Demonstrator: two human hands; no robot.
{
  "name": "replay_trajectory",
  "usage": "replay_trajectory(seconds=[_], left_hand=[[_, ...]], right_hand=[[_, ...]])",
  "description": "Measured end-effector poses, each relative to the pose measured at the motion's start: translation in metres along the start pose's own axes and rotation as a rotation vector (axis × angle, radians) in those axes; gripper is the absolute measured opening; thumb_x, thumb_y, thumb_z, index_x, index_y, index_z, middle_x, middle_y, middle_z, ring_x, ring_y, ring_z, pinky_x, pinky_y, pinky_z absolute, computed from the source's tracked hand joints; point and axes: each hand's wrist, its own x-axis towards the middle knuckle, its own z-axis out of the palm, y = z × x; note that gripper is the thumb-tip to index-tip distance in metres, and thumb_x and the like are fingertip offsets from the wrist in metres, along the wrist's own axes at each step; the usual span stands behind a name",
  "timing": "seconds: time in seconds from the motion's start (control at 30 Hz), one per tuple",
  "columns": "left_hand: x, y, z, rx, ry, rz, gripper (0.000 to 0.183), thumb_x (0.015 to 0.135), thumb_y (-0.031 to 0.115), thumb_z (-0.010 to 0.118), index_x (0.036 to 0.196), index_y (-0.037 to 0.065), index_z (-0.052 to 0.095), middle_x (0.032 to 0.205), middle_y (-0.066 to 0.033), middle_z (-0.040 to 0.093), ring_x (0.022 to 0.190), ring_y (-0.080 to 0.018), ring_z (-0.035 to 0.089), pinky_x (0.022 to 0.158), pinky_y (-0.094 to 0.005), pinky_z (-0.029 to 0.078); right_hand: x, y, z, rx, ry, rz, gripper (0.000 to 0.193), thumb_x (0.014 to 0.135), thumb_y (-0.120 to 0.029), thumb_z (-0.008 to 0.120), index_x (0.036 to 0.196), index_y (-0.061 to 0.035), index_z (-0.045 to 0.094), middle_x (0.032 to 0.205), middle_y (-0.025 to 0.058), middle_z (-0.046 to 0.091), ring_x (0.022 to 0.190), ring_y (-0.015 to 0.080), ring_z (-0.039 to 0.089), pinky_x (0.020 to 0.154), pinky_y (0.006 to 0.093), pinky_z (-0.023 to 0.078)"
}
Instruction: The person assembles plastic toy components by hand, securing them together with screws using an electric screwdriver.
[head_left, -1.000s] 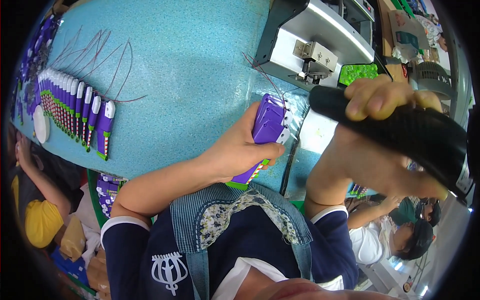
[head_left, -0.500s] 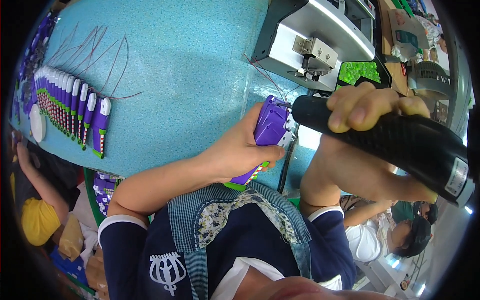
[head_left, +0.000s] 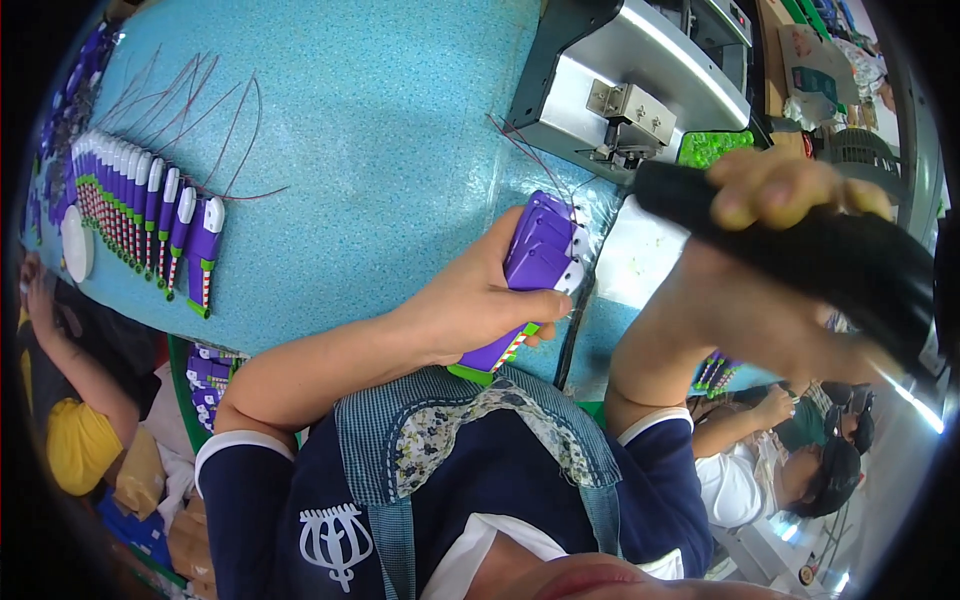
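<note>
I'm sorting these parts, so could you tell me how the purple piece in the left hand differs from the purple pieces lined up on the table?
The purple piece is gripped in the left hand, off the blue table; the row of purple pieces lies flat on it. The held one is single and looks larger, being nearer the camera; the row is packed side by side. Both show purple bodies, white parts and green ends.

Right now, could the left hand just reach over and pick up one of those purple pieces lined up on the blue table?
Probably not straight away. The left hand is already wrapped around a purple piece. The row of purple pieces lies to its left on the blue table, nothing between, so the path looks free but the hand is full.
</note>
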Motion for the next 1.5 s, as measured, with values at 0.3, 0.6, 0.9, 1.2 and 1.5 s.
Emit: replay_trajectory(seconds=[0.3,0.6,0.9,1.2,1.5], left_hand=[[0.004,-0.005,0.001,-0.018,0.072,-0.03,0.054,0.077,0.002,0.068,0.121,0.003,0.036,0.083,-0.0085,0.056,0.064,-0.0152,0.058,0.053,-0.0295,0.048],[0.005,0.002,0.005,0.01,0.084,-0.024,0.054,0.076,-0.002,0.066,0.12,0.002,0.035,0.077,-0.0069,0.055,0.059,-0.0132,0.056,0.048,-0.0272,0.044],[0.006,0.002,0.001,0.036,0.086,0.012,0.056,0.077,0.003,0.069,0.123,0.0,0.036,0.081,-0.0066,0.057,0.06,-0.0127,0.057,0.049,-0.0265,0.047],[0.009,-0.005,-0.001,-0.015,0.163,-0.008,0.049,0.084,0.017,0.07,0.12,0.004,0.04,0.092,-0.0073,0.055,0.071,-0.0132,0.057,0.055,-0.0282,0.052],[0.01,-0.006,0.003,-0.037,0.168,0.029,0.049,0.084,0.011,0.069,0.12,0.002,0.038,0.088,-0.0071,0.055,0.064,-0.0125,0.056,0.051,-0.0276,0.05]], right_hand=[[-0.013,0.006,0.004,0.108,0.069,0.069,0.092,0.076,-0.085,0.03,0.111,-0.0035,0.054,0.074,0.0122,0.055,0.054,0.023,0.052,0.059,0.0355,0.044],[-0.031,0.009,0.023,0.047,0.053,0.066,0.097,0.072,-0.088,0.031,0.116,-0.0037,0.051,0.071,0.0121,0.057,0.05,0.0203,0.053,0.052,0.0338,0.044],[-0.011,0.006,0.019,0.038,0.057,0.078,0.093,0.075,-0.084,0.036,0.117,-0.0025,0.05,0.072,0.0127,0.056,0.057,0.0228,0.055,0.056,0.0364,0.046],[0.002,0.017,-0.005,0.116,0.015,0.007,0.089,0.075,-0.084,0.034,0.107,-0.0035,0.056,0.075,0.0148,0.059,0.058,0.0242,0.055,0.058,0.036,0.045],[-0.03,0.001,0.028,0.101,0.015,0.107,0.092,0.074,-0.084,0.038,0.119,-0.0038,0.05,0.072,0.0124,0.055,0.05,0.0216,0.051,0.054,0.0348,0.042]])
